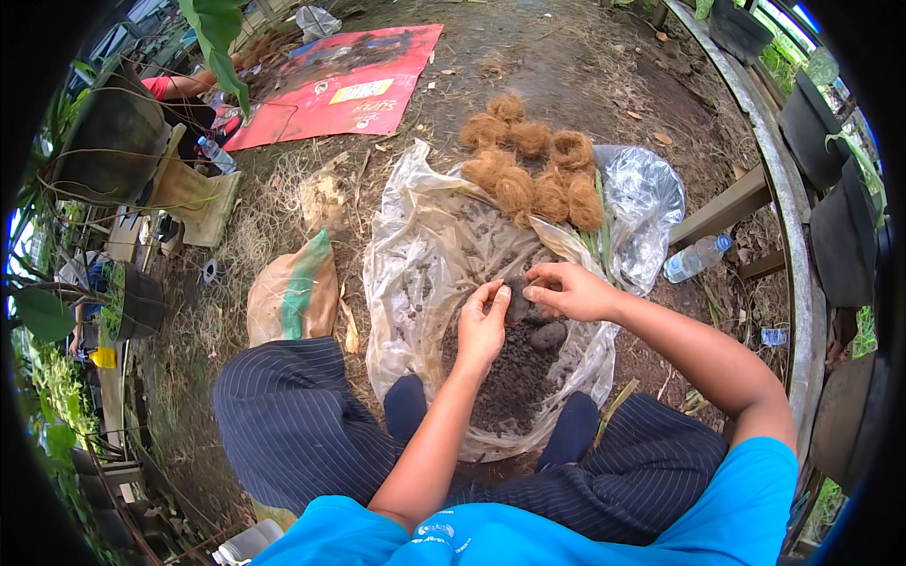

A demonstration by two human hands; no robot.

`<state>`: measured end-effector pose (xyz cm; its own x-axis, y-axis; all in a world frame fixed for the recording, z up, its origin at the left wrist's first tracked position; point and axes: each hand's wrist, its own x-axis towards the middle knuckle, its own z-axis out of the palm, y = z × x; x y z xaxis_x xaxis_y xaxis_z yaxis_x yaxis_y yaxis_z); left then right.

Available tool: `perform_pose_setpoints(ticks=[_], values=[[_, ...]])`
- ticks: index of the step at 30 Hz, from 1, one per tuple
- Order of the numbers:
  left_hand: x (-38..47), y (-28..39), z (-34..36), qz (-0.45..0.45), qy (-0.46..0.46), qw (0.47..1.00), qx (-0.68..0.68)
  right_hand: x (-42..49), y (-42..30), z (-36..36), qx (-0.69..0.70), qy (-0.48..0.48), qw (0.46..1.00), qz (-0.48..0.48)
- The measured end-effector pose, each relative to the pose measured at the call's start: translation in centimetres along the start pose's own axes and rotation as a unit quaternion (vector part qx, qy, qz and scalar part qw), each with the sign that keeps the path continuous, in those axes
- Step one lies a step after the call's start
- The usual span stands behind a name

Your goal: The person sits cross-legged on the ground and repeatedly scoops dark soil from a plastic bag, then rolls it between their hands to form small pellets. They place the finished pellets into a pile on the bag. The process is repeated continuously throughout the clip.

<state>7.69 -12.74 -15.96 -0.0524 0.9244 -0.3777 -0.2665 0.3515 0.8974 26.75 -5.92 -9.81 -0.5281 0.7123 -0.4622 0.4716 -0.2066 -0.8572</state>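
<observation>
A dark lump of soil [519, 305] is held between my two hands, above a heap of loose dark soil [506, 375]. My left hand [484, 318] pinches its left side with thumb and forefinger. On the other side, the curled fingers and thumb of my right hand [570, 290] grip the same lump. Just below the right hand, a rounded soil ball [548, 337] rests on the heap. The soil lies on a crumpled clear plastic sheet [410, 247] between my feet. Several balls of brown fibre [514, 189] are grouped at the sheet's far edge.
A tan sack with a green stripe [294, 290] stands left of the sheet. To the right are a plastic bottle [697, 258] and a wooden rail [768, 134] with dark pots. Another person's arm [187, 85] reaches over a red printed banner [396, 78] at the far left.
</observation>
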Motion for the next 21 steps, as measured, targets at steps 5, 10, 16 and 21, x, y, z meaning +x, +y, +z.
perform_pose_setpoints(ticks=[5, 10, 16, 21], values=[[-0.2, 0.8, 0.0, 0.096, 0.014, 0.989, 0.109, 0.8, -2.3, -0.8, -0.267, 0.069, 0.933, -0.232], [-1.0, 1.9, 0.6, 0.130, 0.019, 0.991, 0.036, 1.1, -4.1, -1.5, -0.193, 0.085, 0.960, -0.182], [-1.2, 2.4, 0.2, 0.170, 0.033, 0.985, 0.020, 1.2, -4.6, -1.4, -0.082, 0.049, 0.988, -0.122], [-1.3, 3.1, 0.4, 0.215, 0.075, 0.974, -0.004, 1.8, -4.8, -1.8, 0.034, 0.014, 0.993, -0.108]])
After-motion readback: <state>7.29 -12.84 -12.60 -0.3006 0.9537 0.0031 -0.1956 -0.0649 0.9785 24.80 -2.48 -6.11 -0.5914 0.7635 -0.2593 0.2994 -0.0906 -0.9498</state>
